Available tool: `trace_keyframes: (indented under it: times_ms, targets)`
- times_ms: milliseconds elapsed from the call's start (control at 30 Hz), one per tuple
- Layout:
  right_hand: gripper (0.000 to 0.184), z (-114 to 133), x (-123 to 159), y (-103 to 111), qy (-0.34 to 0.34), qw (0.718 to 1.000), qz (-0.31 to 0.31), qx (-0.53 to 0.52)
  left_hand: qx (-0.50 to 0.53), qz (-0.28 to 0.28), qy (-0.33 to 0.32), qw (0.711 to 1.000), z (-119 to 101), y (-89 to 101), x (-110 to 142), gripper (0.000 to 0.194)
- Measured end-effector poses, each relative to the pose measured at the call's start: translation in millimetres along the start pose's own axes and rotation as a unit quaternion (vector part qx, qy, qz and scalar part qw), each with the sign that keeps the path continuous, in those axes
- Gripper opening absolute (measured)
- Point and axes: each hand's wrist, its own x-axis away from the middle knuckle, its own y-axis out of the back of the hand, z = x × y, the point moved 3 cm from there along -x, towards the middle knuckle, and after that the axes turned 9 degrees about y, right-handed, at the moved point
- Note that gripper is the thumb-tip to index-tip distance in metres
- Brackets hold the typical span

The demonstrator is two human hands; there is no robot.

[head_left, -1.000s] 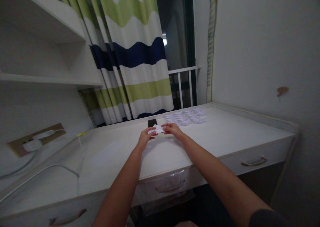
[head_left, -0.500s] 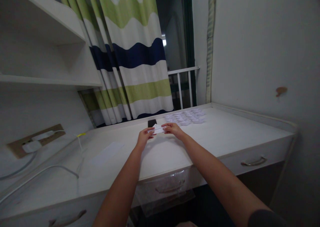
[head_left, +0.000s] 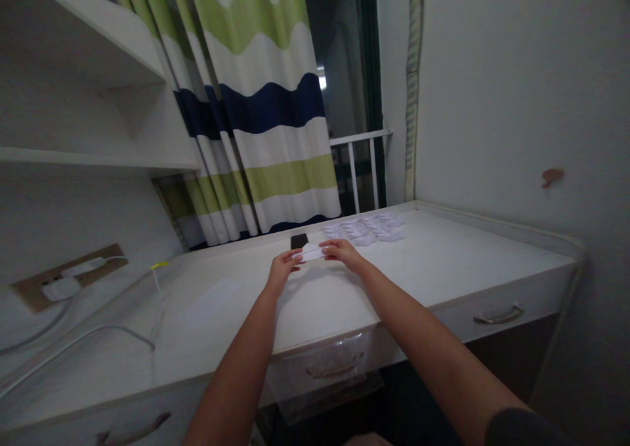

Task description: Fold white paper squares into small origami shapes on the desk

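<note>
On the white desk (head_left: 418,269), folded paper (head_left: 313,253) spans between left (head_left: 281,269) and right hands (head_left: 342,254), pinched by both.

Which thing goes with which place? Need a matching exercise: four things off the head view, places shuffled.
Things
1. folded paper
2. black flat object
3. flat white sheet
4. cluster of white pieces

Places
A. lying on the desk, off to the left of both hands
B. toward the back of the desk, right of the black flat object
C. held between left hand and right hand
D. just beyond the held paper, on the curtain side

Pairs: 1-C, 2-D, 3-A, 4-B
</note>
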Motion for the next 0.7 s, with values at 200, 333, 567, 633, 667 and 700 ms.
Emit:
trace_keyframes:
  times_ms: [200,333,567,633,667,700]
  targets:
    - [0.015,-1.9,-2.0,1.8,-0.007,1.0,0.009,-0.003,0.003,0.014,0.008,1.0,1.9,1.8,-3.0,0.036]
    - [0.014,-2.5,-3.0,2.8,-0.008,1.0,0.006,-0.008,0.002,0.018,0.004,1.0,0.5,1.9,-1.3,0.033]
    - [0.015,-0.7,-2.9,6.1,-0.009,1.0,-0.007,-0.017,0.001,-0.021,-0.011,1.0,-0.9,8.0,-2.0,0.028]
    - [0.015,-1.0,-3.0,6.6,-0.012,1.0,-0.007,-0.015,0.004,-0.027,-0.015,1.0,-0.8,9.1,-2.8,0.027]
    - [0.014,-1.4,-3.1,6.8,-0.013,1.0,-0.007,-0.014,0.006,-0.028,-0.016,0.999,-0.7,9.3,-3.1,0.027]
    - [0.014,-1.8,-3.3,7.1,-0.013,1.0,-0.006,-0.014,0.008,-0.028,-0.017,0.999,-0.4,9.4,-3.4,0.027]
